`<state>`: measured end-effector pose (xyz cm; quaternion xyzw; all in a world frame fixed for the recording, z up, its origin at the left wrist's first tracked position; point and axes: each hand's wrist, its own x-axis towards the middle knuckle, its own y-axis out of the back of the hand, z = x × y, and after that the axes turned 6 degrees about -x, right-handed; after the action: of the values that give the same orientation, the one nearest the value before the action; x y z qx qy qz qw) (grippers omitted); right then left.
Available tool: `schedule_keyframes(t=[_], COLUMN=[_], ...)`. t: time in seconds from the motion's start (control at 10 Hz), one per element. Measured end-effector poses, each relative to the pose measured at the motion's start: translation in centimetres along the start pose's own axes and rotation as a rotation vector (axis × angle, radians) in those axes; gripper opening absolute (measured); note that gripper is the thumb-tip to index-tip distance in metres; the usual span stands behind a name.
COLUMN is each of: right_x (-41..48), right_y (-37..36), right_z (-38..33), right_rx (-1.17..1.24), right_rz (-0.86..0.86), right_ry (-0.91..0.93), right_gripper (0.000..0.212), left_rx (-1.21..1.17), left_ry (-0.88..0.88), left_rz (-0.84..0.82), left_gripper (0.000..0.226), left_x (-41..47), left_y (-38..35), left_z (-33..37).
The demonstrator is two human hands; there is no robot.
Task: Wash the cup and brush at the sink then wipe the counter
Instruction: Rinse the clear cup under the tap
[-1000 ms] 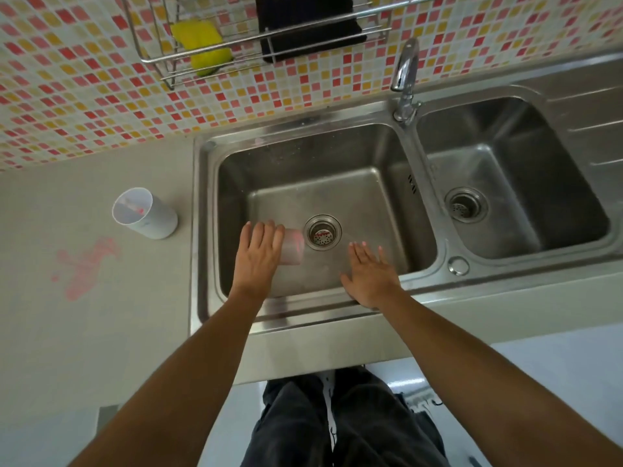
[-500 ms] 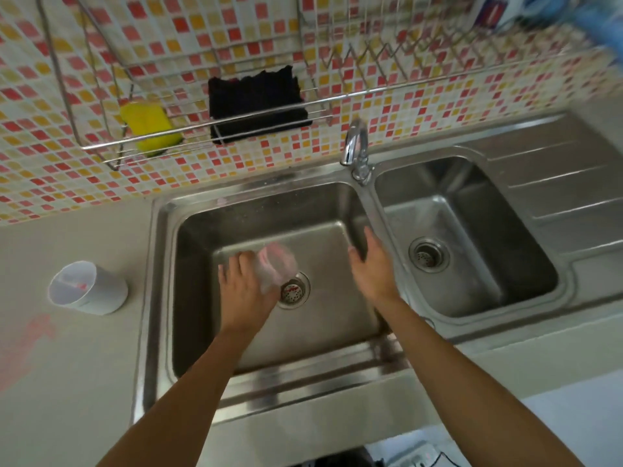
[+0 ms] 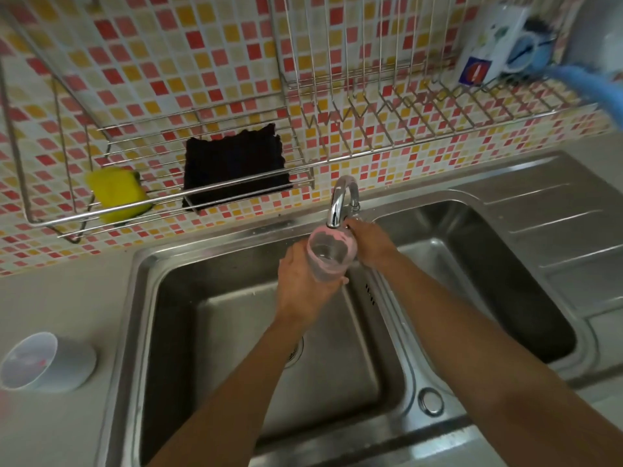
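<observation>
My left hand (image 3: 298, 291) holds a clear cup (image 3: 328, 257) smeared with pink residue, upright and just under the spout of the tap (image 3: 340, 200), over the left basin (image 3: 209, 318). A little clear liquid shows in the cup's bottom. My right hand (image 3: 371, 244) is behind the cup at the tap's base, fingers curled on the tap handle, which is mostly hidden. A white cup (image 3: 50, 362) lies on its side on the counter at the left, with something small and reddish inside; I cannot tell what it is.
A wire shelf on the tiled wall holds a yellow sponge (image 3: 116, 193) and a black cloth (image 3: 234, 166). A dish rack (image 3: 404, 106) at the upper right carries a white carton (image 3: 488, 45) and blue items. The right basin (image 3: 488, 264) and draining board lie to the right.
My left hand has lifted the pink-stained cup from the basin floor up to the spout. My right hand has moved from the basin to the tap's base. The view has tilted up.
</observation>
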<state>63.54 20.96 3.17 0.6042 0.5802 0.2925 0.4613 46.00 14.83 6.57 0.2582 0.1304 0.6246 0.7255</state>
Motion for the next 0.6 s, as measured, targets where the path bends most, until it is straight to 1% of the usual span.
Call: schedule_keyframes(t=[0.1,0.2,0.3,0.4,0.5,0.6], right_x=[-0.8,-1.2,-0.5,0.1,0.6,0.6], right_y=[0.1,0.0,-0.7,-1.4,-1.3,-1.1], right_z=[-0.5,-0.2,0.2,0.1,-0.1,-0.4], right_rx=[-0.049,-0.070,-0.183,-0.185,-0.269,-0.277], right_rz=[0.030,0.033,0.043,0.005,-0.009,0.011], right_ry=[0.038,0.084,0.199,0.174,0.129,0.127], right_gripper=[0.032,0.044,0.046,0.039,0.028,0.026], left_rx=[-0.015,-0.063,-0.116,-0.145,-0.163,-0.198], left_ry=[-0.003,0.029,0.055,0.079,0.075,0.088], left_rz=[-0.006,-0.008,-0.003,0.004,-0.011,-0.014], left_gripper=[0.085,0.091,0.092,0.092,0.091,0.092], left_x=[0.5,0.8,0.8,0.8,0.6,0.5], left_y=[-0.2,-0.5,-0.8,-1.3,-1.7,-2.0], left_z=[0.3,0.6,0.1,-0.6,-0.9,-1.3])
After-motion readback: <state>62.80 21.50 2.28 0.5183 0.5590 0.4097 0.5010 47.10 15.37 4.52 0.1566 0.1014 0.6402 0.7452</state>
